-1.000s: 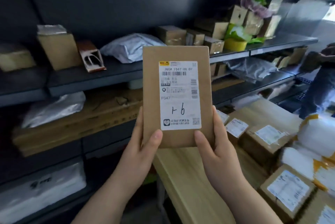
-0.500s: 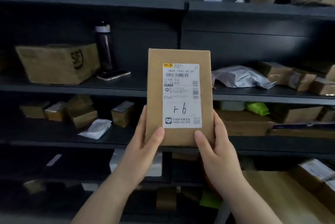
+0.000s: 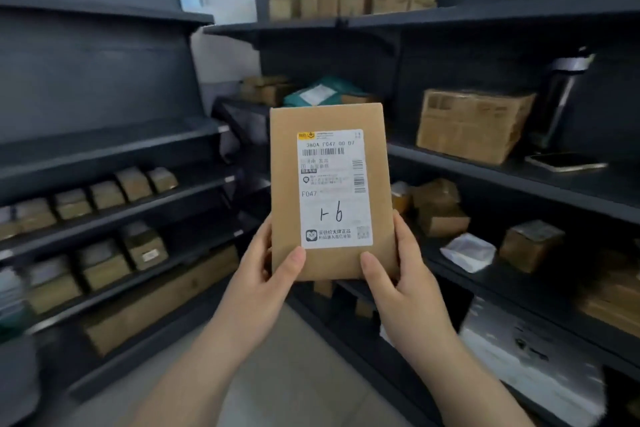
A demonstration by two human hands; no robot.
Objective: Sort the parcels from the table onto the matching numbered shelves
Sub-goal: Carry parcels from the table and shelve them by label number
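Holding the flat brown parcel upright in mid-air, the left hand and the right hand each grip a lower corner, with the thumbs pressed on the front face and the other fingers wrapping round the side edges. This low grip keeps the white label uncovered and facing the camera, probably so that its handwritten mark, which reads like 1-6, can be checked against the shelf numbers. The parcel touches no shelf. It hangs between the left shelving unit, where small boxes stand in rows, and the right shelving unit, and bare floor shows beneath the arms. No shelf number is legible from here, so I cannot say which level matches.

Compared with 0.5 s ago, the grip and the parcel's place in view are the same, but the surroundings have swung. Then 1 unit faced the camera squarely, with the dark bottle, the phone and the large carton at upper left. Now those 3 sit at upper right, and the corner between 2 units has opened ahead. The table seen 1.0 s ago is out of view, so the person appears to be turning left along the shelves, searching.
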